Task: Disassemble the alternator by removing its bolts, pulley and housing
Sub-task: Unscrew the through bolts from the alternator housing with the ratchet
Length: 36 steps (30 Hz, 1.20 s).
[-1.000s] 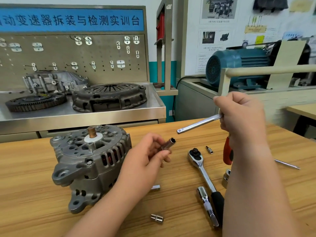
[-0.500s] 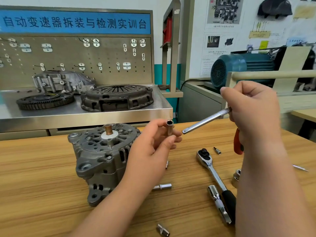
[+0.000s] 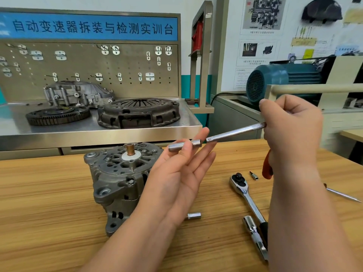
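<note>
The alternator [image 3: 121,181] rests on the wooden tabletop [image 3: 39,203], which serves as the reference here. It appears fully assembled: both housing halves are joined, the visible bolt heads sit in place, and the copper-coloured shaft end [image 3: 130,149] points upward. The pulley cannot be seen from this side. Judged from this, no disassembly step is complete; the work is at tool preparation.

Above and right of the alternator, the left hand [image 3: 176,179] holds a deep socket [image 3: 184,145] pinched between thumb and forefinger, with the remaining fingers extended. Further right, the right hand [image 3: 290,128] is closed around the knurled end of an extension bar [image 3: 235,132]. The bar's square drive tip sits just beside the socket's open end, not yet visibly seated.

On the tabletop right of the alternator lie a ratchet handle [image 3: 245,191], a loose short socket [image 3: 194,215] and a small bit [image 3: 254,175].

Remaining: join socket and bar, then remove bolts, pulley and housing.
</note>
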Motion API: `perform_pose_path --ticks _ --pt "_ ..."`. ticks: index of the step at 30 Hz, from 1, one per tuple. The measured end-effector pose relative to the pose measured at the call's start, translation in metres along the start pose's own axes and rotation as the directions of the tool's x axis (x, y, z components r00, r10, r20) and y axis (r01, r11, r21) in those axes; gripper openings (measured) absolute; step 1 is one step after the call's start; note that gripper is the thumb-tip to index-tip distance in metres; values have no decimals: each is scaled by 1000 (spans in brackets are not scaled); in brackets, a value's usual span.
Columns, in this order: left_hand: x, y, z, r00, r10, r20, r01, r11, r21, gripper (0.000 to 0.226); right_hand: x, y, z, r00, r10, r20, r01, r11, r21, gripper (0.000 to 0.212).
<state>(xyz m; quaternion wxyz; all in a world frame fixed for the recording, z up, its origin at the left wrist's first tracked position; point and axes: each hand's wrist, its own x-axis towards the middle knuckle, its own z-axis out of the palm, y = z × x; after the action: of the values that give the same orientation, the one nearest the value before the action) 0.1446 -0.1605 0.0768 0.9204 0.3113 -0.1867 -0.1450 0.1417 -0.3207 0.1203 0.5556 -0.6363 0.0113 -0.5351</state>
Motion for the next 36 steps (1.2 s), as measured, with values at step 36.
perform_pose_path --ticks 36 --pt "-67 71 -29 995 9 -97 76 554 829 35 -17 -9 31 997 73 6 -72 969 235 37"
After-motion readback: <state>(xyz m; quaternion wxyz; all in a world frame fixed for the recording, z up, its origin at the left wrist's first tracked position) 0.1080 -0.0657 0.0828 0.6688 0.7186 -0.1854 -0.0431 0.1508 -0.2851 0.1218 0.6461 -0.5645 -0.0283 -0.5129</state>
